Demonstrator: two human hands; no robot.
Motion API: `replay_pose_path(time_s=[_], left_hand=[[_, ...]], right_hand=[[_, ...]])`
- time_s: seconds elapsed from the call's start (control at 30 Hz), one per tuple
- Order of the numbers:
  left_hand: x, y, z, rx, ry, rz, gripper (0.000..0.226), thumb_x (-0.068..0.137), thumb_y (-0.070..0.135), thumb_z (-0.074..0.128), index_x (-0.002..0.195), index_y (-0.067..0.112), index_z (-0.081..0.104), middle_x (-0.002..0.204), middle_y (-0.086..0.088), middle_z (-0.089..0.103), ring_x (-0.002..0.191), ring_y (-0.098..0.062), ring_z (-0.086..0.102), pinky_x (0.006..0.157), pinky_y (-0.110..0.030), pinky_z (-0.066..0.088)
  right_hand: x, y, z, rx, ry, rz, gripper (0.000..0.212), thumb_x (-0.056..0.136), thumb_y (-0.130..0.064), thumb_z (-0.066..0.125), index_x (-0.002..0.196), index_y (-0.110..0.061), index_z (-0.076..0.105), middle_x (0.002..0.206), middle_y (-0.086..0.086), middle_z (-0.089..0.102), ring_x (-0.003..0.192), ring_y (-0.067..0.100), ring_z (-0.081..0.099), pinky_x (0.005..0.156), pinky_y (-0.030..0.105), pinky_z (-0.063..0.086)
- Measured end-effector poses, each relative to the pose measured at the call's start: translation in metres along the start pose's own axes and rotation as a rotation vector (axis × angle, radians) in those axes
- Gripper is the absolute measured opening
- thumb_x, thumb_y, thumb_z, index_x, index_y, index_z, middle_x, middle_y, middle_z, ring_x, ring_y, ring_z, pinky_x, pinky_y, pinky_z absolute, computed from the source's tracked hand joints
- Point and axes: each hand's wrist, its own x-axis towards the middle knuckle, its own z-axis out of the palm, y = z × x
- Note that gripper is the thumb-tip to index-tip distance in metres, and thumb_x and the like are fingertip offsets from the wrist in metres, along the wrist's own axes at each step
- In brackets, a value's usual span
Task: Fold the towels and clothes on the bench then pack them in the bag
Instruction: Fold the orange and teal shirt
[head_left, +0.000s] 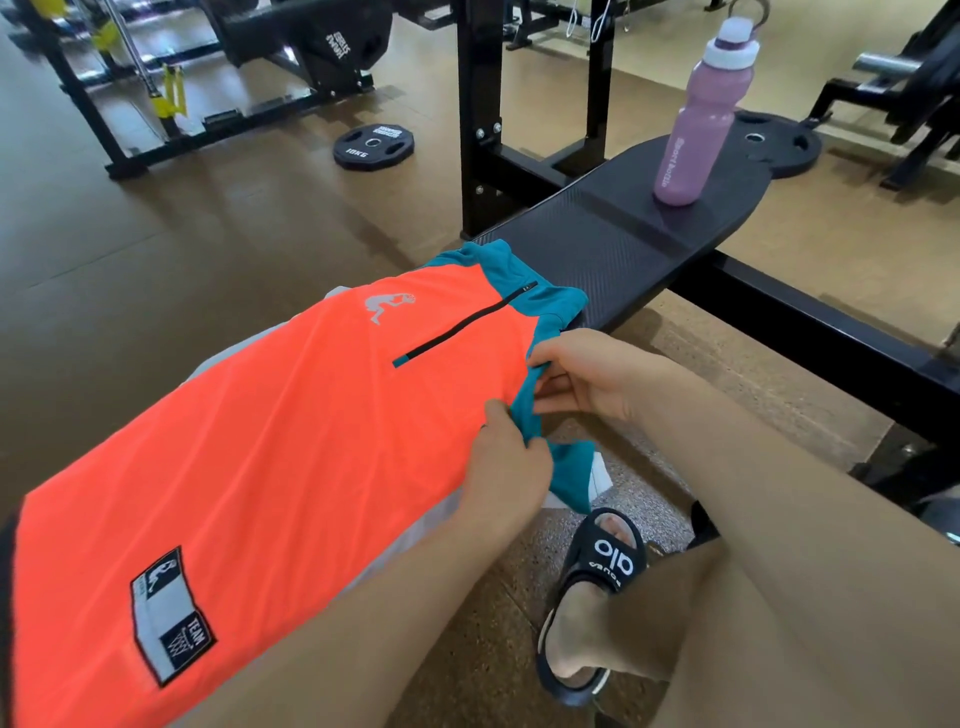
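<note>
Your left hand (506, 457) and right hand (587, 376) both pinch the teal sleeve (569, 475) at center frame, fingers curled into the cloth. The orange shirt (260, 447) lies flat along the bench (623, 244), running to lower left. The fabric looks slick: pull unevenly and it may slide off, or nudge the pink bottle (698, 119) at upper right.

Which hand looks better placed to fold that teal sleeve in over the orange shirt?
Probably the left hand: it grips the teal sleeve right at the orange shirt. The right hand holds nearer the collar.
</note>
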Motion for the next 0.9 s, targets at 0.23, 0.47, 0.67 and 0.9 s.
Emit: replay_pose_path(time_s=[0.23, 0.47, 0.67, 0.9], left_hand=[[-0.001, -0.024, -0.048, 0.231, -0.168, 0.03, 0.022, 0.093, 0.007, 0.042, 0.074, 0.014, 0.038, 0.069, -0.003, 0.043, 0.063, -0.02, 0.038, 0.058, -0.038, 0.024], [0.002, -0.044, -0.11, 0.343, -0.103, 0.056, 0.017, 0.099, 0.013, 0.043, 0.086, 0.015, 0.054, 0.075, 0.0, 0.057, 0.07, -0.016, 0.051, 0.057, -0.026, 0.033], [0.011, -0.081, -0.136, 0.454, -0.026, 0.047, 0.008, 0.099, 0.021, 0.054, 0.094, 0.015, 0.056, 0.08, -0.003, 0.062, 0.079, -0.024, 0.058, 0.069, -0.038, 0.041], [0.018, -0.082, -0.144, 0.407, 0.024, 0.075, 0.013, 0.098, 0.028, 0.059, 0.086, 0.022, 0.058, 0.078, 0.005, 0.059, 0.077, -0.02, 0.056, 0.066, -0.035, 0.038]], right_hand=[[0.008, -0.006, 0.007, -0.001, 0.051, -0.013, 0.007, 0.094, -0.005, 0.053, 0.099, -0.006, 0.058, 0.064, 0.011, 0.063, 0.053, 0.016, 0.069, 0.049, 0.025, 0.056], [0.026, -0.002, 0.018, -0.068, 0.081, -0.063, 0.022, 0.096, -0.018, 0.063, 0.112, -0.003, 0.058, 0.066, 0.008, 0.071, 0.065, 0.023, 0.074, 0.052, 0.027, 0.056], [0.041, 0.004, 0.031, -0.381, 0.186, -0.07, 0.041, 0.095, -0.042, 0.064, 0.112, -0.005, 0.056, 0.09, 0.012, 0.074, 0.062, 0.021, 0.073, 0.05, 0.027, 0.056], [0.043, 0.0, 0.026, -0.666, 0.373, -0.154, 0.041, 0.094, -0.044, 0.064, 0.103, -0.006, 0.057, 0.085, 0.008, 0.071, 0.06, 0.018, 0.071, 0.047, 0.026, 0.055]])
